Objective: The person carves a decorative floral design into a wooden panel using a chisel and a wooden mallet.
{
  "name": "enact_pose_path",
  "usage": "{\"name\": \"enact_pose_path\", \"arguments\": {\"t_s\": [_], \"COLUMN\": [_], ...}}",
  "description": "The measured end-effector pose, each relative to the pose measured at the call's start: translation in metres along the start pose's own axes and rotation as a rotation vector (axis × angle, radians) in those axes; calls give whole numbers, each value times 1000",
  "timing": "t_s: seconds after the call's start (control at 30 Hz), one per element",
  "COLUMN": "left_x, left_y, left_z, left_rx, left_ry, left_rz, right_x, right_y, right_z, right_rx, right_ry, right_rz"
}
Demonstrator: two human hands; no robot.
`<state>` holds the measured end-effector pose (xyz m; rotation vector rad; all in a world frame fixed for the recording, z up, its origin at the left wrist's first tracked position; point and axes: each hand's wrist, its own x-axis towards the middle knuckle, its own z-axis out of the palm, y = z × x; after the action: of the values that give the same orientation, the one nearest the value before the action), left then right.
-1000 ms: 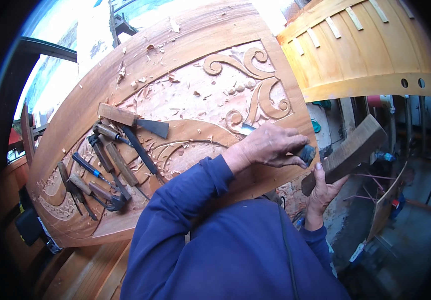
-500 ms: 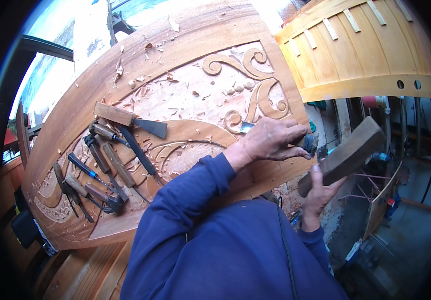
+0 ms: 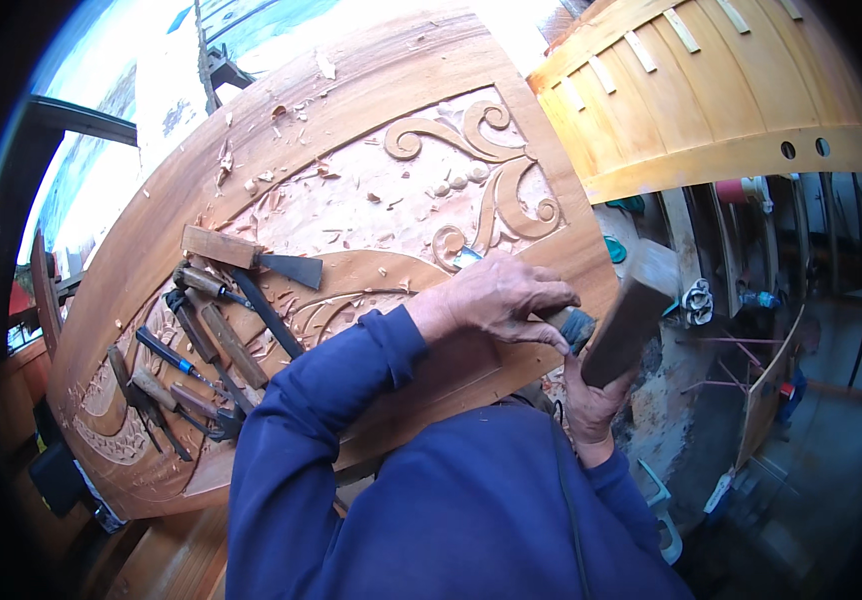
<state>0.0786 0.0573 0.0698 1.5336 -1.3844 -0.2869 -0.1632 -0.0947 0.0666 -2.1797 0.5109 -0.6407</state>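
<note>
My left hand [image 3: 496, 300] is closed around a carving chisel [image 3: 466, 257]. The chisel's shiny blade tip rests by a carved scroll on the wooden panel [image 3: 406, 65], and its dark-wrapped handle end sticks out toward my right hand. Most of the handle is hidden by my fingers. In my right hand [image 3: 593, 415] I grip a wooden block mallet [image 3: 631, 315] by its lower end. The mallet stands close beside the chisel's butt; whether they touch, I cannot tell. Raised scrolls and leaf shapes [image 3: 496, 185] cover the panel's sunken field, with shavings scattered over it.
Several chisels, gouges and a broad scraper [image 3: 293, 270] lie in a heap on the panel's left part. A yellowish slatted wooden door [image 3: 691, 110] stands at the far right. Below it are a pink container [image 3: 736, 192], bars and a thin board [image 3: 766, 395].
The mallet has swung left to the chisel's handle end and now stands more upright. My left hand stays by the same scroll; the whole view has shifted slightly.
</note>
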Motion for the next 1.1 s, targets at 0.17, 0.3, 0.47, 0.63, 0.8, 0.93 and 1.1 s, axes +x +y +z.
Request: {"name": "enact_pose_path", "arguments": {"t_s": [0.17,0.3,0.47,0.63,0.8,0.93,1.1], "left_x": [-13,-27,-40,-32,-15,-6,23], "left_y": [-3,21,58,60,72,60,36], "left_z": [-14,-30,-11,28,24,39,46], "left_rx": [-29,147,296,251,202,382,390], "left_ry": [-151,-124,15,117,70,104,302], "left_rz": [63,123,-83,-173,-171,-76,-48], "right_x": [-2,7,-4,28,42,33,31], "right_y": [1,-21,-13,-48,-55,-25,-25], "right_z": [1,-1,-19,-26,-35,-51,-49], "right_rx": [-131,-131,87,472,250,169,375], "right_ry": [-127,-91,-133,-60,34,-240,-178], "right_rz": [-218,-373,161,538,58,246,348]}}
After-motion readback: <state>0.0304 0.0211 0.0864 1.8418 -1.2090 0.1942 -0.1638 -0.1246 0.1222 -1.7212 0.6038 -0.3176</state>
